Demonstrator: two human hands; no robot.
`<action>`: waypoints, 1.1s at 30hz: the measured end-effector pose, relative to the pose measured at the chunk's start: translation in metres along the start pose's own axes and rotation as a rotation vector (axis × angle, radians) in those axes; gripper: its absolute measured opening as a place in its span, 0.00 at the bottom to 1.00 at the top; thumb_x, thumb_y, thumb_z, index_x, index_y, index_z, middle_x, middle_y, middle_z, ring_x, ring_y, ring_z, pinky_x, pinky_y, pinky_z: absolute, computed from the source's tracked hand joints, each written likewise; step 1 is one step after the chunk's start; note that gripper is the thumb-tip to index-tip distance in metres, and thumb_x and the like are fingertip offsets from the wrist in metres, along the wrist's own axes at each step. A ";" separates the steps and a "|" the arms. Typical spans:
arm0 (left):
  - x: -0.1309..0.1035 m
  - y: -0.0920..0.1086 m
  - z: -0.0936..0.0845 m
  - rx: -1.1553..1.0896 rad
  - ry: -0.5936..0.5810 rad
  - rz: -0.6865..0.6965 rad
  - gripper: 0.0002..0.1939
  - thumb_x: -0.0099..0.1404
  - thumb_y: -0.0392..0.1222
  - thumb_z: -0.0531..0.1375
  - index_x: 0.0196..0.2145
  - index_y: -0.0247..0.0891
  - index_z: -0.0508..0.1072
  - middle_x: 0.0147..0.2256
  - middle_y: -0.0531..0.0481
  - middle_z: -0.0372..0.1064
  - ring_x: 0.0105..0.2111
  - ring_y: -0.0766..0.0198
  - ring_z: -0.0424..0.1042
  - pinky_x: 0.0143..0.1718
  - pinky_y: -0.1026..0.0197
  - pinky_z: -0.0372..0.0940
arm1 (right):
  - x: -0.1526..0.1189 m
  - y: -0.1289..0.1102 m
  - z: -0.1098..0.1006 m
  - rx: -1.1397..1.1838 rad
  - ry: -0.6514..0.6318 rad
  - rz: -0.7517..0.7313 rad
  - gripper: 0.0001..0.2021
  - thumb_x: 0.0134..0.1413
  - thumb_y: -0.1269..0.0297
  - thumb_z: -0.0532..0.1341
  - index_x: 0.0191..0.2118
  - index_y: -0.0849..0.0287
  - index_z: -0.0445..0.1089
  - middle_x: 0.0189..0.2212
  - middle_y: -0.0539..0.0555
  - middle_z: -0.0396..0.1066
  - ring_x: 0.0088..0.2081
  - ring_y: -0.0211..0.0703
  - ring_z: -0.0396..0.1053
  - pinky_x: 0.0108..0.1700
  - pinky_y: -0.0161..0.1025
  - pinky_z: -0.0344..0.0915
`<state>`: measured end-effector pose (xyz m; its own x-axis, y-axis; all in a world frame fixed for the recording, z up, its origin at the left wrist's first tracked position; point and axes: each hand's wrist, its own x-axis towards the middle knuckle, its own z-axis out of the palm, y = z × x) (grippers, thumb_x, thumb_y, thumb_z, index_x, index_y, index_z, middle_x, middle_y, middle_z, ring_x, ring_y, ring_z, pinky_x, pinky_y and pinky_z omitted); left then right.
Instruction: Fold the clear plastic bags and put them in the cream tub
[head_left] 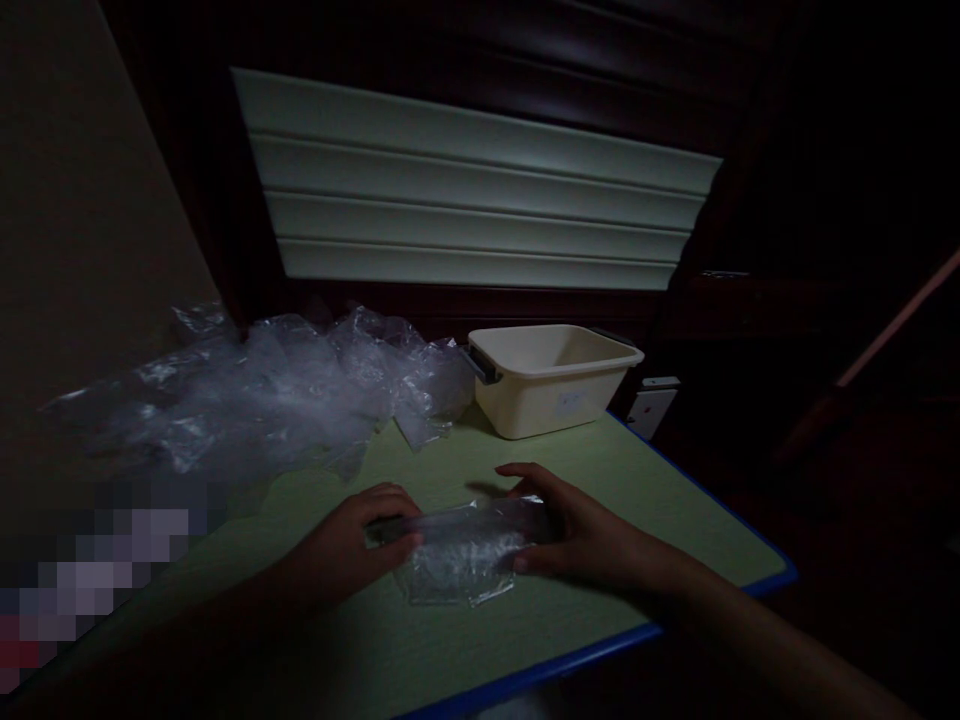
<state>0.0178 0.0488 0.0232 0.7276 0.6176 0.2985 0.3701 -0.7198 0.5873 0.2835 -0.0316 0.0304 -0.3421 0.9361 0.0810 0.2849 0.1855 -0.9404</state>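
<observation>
A clear plastic bag (465, 560), crinkled and shiny, is spread between my two hands just over the green tabletop. My left hand (371, 540) pinches its left side, thumb on the near face and fingers behind. On the right side, my right hand (562, 525) has its thumb against the plastic, while its index finger sticks out away from the bag. A darker band runs along the bag's upper part; whether something lies inside cannot be made out in the dim light.
A large heap of clear plastic bags (292, 390) covers the table's back left. Behind my hands stands a cream plastic bin (555, 395) with dark handles. The green table (660, 510) has a blue edge. A louvred panel (480, 200) rises behind; a white object (652, 408) sits beyond the right edge.
</observation>
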 end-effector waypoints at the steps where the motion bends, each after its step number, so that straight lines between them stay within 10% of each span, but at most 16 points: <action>1: 0.000 0.002 -0.001 -0.004 -0.004 -0.017 0.10 0.61 0.42 0.53 0.31 0.36 0.71 0.31 0.48 0.70 0.32 0.61 0.72 0.34 0.60 0.67 | 0.000 0.000 0.000 -0.003 -0.009 0.025 0.37 0.45 0.67 0.68 0.60 0.57 0.51 0.46 0.57 0.64 0.42 0.44 0.67 0.41 0.41 0.67; 17: -0.004 0.005 0.002 0.001 -0.051 -0.074 0.17 0.54 0.50 0.61 0.36 0.35 0.73 0.37 0.45 0.67 0.40 0.53 0.69 0.43 0.54 0.65 | 0.001 0.001 0.003 -0.074 0.083 -0.004 0.23 0.55 0.65 0.60 0.56 0.60 0.58 0.40 0.56 0.66 0.35 0.41 0.65 0.37 0.41 0.65; 26: -0.001 0.002 0.002 -0.002 -0.059 -0.065 0.10 0.56 0.46 0.57 0.27 0.36 0.70 0.31 0.49 0.66 0.34 0.60 0.68 0.37 0.62 0.63 | 0.000 0.000 -0.002 0.010 -0.057 0.035 0.40 0.37 0.63 0.73 0.57 0.58 0.57 0.41 0.53 0.64 0.43 0.45 0.66 0.42 0.39 0.65; 33: 0.001 0.005 0.002 -0.017 -0.072 -0.084 0.12 0.57 0.47 0.55 0.26 0.35 0.70 0.29 0.50 0.63 0.33 0.59 0.68 0.36 0.61 0.62 | 0.002 0.001 0.001 -0.042 -0.033 -0.062 0.17 0.54 0.66 0.62 0.50 0.60 0.66 0.41 0.55 0.68 0.40 0.43 0.66 0.43 0.41 0.64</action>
<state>0.0214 0.0451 0.0253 0.7340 0.6511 0.1932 0.4226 -0.6605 0.6206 0.2819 -0.0297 0.0287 -0.3893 0.9123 0.1273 0.2989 0.2558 -0.9193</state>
